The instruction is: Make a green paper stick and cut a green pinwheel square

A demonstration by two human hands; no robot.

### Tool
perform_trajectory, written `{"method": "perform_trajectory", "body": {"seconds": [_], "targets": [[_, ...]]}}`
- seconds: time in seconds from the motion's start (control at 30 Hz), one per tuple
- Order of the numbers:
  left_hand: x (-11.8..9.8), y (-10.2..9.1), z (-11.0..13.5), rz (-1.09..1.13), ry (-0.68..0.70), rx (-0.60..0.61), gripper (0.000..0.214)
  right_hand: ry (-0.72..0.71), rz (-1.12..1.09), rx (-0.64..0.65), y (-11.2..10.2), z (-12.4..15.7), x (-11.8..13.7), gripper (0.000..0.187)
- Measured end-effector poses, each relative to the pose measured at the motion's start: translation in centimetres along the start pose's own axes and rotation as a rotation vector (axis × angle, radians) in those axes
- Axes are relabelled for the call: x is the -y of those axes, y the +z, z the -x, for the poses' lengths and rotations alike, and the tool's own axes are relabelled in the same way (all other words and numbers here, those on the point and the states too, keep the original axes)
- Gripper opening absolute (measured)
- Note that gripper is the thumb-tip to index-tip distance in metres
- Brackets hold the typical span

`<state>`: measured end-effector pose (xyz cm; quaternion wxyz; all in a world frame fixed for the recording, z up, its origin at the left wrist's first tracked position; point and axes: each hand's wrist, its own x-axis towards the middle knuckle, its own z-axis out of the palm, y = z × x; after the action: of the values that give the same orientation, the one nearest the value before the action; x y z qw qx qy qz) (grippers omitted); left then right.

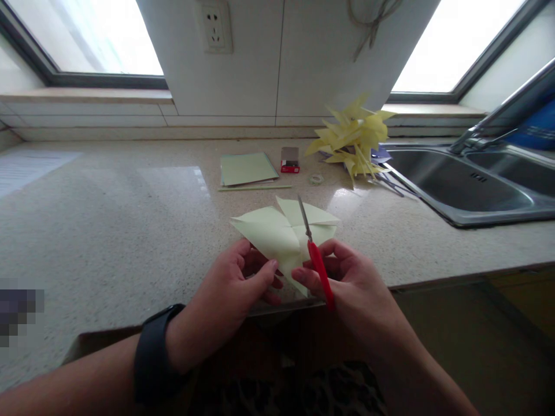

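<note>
A pale yellow-green folded paper [277, 231] with pointed flaps is held over the front edge of the stone counter [130, 231]. My left hand [229, 294], a dark watch on its wrist, pinches the paper's near left corner. My right hand [355, 289] grips red-handled scissors [318, 266] and also touches the paper with its fingertips. The scissor blades point up and away across the paper's middle and look closed.
Flat sheets of green paper [247, 169] lie further back, with a small red box [289, 160] and a tape roll [317, 179] beside them. A pile of yellow paper pinwheels [353, 138] sits by the steel sink [472, 185] and tap [489, 121] at right.
</note>
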<state>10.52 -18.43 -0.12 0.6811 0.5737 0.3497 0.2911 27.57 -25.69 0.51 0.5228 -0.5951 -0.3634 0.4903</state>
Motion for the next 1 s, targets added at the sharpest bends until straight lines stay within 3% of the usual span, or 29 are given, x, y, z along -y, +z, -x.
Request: {"method": "perform_trajectory", "body": {"seconds": [0.47,0.73,1.0], "targets": [[0.2,-0.3,-0.3,0.083,-0.001,-0.033,0.029,0.018,0.008,0.148,-2.0,0.2,-0.5,0.028],[0.0,-0.3,-0.2,0.047,-0.004,-0.002,0.033,0.036,-0.012,0.104,-1.4,-0.1,-0.2,0.038],[-0.2,-0.2,0.0,0.056,-0.030,0.014,0.037,-0.008,-0.062,0.047,-0.9,-0.3,-0.7,0.035]]}}
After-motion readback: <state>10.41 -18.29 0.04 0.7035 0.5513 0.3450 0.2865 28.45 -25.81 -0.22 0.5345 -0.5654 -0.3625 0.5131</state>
